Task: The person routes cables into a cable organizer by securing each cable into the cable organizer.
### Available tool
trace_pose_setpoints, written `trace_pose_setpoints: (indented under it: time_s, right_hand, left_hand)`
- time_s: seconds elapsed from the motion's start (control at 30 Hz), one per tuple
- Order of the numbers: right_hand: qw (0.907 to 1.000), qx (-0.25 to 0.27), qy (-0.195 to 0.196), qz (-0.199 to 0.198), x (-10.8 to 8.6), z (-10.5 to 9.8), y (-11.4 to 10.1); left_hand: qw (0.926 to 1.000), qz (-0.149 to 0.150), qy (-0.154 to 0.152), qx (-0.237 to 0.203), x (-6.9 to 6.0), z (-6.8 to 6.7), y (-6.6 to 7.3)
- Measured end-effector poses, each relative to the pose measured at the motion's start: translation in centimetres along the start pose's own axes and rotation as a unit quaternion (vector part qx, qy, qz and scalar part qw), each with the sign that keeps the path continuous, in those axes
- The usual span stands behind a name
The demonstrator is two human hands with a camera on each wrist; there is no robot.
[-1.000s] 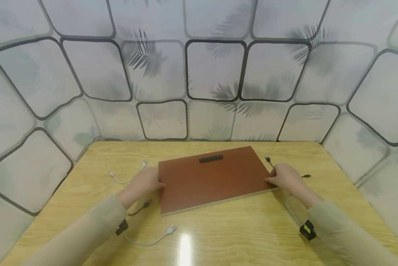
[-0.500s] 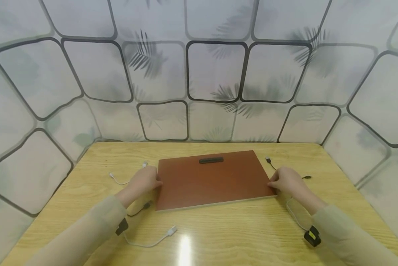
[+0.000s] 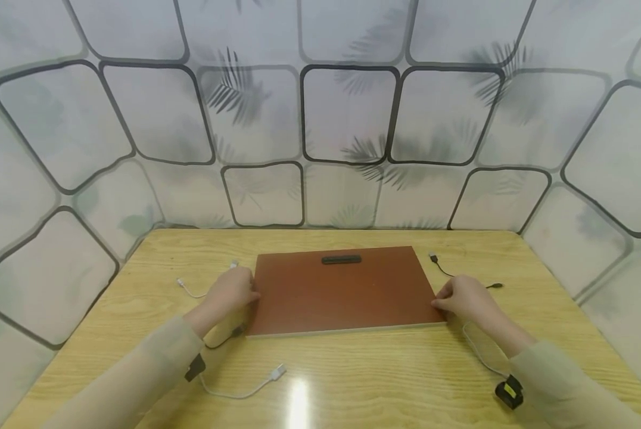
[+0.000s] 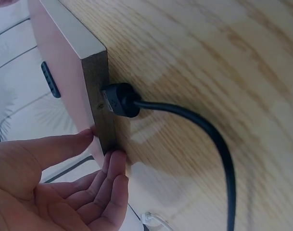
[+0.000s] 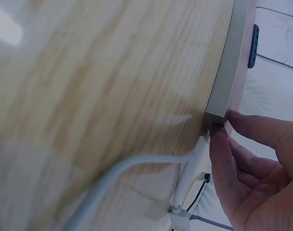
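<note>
L hand & R hand pinching brown board by its ends, blk bar atop, looks abt flat, not yet let go

rectangular red-brown board, slightly askew

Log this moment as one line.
left hand: grips brown board by left edge | right hand: grips board at near right corner | dark bar: on board, toward far edge | cables: on table, left and right
</note>
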State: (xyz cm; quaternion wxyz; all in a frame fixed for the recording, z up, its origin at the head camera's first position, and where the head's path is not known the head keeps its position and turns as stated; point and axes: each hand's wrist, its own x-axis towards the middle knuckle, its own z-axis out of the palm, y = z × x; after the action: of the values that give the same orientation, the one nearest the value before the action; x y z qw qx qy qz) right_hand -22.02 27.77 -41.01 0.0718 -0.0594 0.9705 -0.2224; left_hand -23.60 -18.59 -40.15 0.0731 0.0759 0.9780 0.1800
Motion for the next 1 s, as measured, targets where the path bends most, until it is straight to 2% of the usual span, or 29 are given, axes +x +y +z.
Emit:
trace_pose_setpoints:
  time_s: [0.43, 0.83, 1.0]
  right_hand:
    - [0.9999, 0.002, -0.005, 0.014, -0.4, 0.3, -0.1]
    - [0.9999, 0.007, -0.002, 0.010, -1.1, 0.6, -0.3]
    - [0.9997, 0.009, -0.007, 0.019, -1.2, 0.7, -0.2]
  left_hand:
    - [0.9996, 0.005, 0.006, 0.026, 0.3, -0.1, -0.3]
    - [0.9997, 0.012, 0.008, 0.017, 0.2, -0.1, -0.5]
    - [0.9997, 0.015, 0.008, 0.020, 0.2, 0.0, -0.6]
